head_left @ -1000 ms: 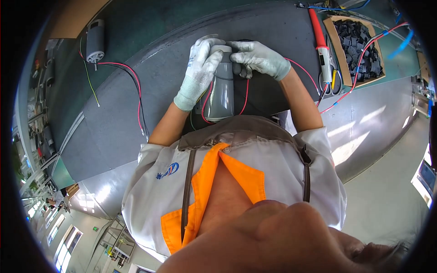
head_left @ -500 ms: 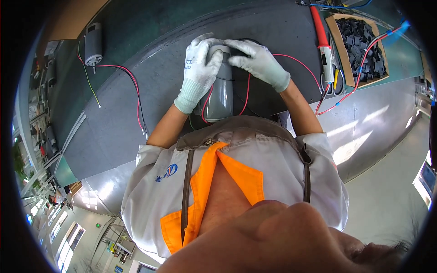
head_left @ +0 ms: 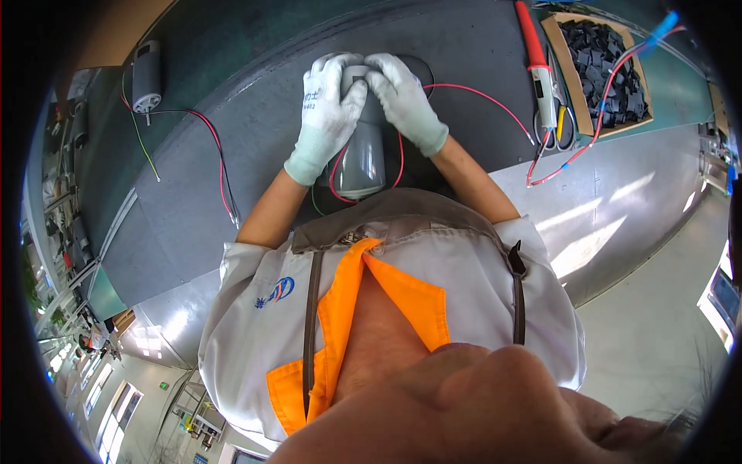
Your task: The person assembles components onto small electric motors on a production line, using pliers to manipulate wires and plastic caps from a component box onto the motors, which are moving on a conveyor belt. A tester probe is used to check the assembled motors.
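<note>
A grey cylindrical motor point(head_left: 363, 161) lies on the dark bench top right in front of me, its long axis pointing away. My left hand point(head_left: 328, 108), in a white work glove, is closed round the left side of its far end. From the right, my right hand point(head_left: 406, 102), gloved too, curls its fingers against the same end. Between the thumbs shows a small dark patch; whether it is a separate piece I cannot tell. A red wire point(head_left: 401, 162) loops beside the motor, and a longer red lead point(head_left: 485, 95) runs off to the right.
Another grey motor point(head_left: 145, 79) with loose wires lies at far left. At right are a red-and-white handheld tool point(head_left: 542, 81), scissors point(head_left: 568, 131) with a yellow object by them, and a cardboard box point(head_left: 566, 68) of small black pieces. Red and blue cables trail there.
My right hand has come in closer, its fingers now bent down onto the motor's far end. The left hand stays on that end. The whole view has shifted slightly.
</note>
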`<state>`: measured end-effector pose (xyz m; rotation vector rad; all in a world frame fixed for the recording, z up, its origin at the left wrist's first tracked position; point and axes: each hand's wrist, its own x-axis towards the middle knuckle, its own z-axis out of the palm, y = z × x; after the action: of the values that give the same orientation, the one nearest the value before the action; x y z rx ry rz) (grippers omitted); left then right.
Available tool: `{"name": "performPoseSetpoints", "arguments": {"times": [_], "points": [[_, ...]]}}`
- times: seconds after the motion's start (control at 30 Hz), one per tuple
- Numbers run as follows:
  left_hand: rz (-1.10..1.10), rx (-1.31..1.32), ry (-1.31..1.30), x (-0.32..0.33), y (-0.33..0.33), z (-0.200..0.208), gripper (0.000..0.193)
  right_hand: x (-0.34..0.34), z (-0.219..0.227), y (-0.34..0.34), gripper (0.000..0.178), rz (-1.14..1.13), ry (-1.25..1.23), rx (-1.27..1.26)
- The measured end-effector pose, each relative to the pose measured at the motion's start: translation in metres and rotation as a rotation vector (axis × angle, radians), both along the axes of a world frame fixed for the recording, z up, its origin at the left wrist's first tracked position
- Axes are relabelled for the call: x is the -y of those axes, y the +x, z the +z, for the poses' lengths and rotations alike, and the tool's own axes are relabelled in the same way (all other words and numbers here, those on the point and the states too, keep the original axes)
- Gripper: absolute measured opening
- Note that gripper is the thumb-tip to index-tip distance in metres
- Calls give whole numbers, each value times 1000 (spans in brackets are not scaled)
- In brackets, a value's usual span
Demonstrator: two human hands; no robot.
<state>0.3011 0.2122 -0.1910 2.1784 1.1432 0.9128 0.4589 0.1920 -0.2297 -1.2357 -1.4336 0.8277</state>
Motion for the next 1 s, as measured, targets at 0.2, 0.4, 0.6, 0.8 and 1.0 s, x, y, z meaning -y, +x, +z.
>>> {"name": "performPoseSetpoints", "arguments": {"times": [0.2, 0.4, 0.6, 0.8, 1.0], "points": [[92, -29, -32, 8, 38, 16, 37, -2, 20, 57, 24, -76, 53, 209], [-175, 449, -680, -6, 17, 10, 38, 87, 108, 165, 30, -520, -6, -131], [-315, 488, -715, -13, 68, 2, 32, 93, 86, 330, 23, -759, -175, 409], [-234, 395, -563, -6, 68, 18, 27, 22, 30, 379, 28, -525, -257, 1231], [137, -89, 175, -16, 23, 17, 31, 13, 19, 410, 34, -434, -193, 1378]]}}
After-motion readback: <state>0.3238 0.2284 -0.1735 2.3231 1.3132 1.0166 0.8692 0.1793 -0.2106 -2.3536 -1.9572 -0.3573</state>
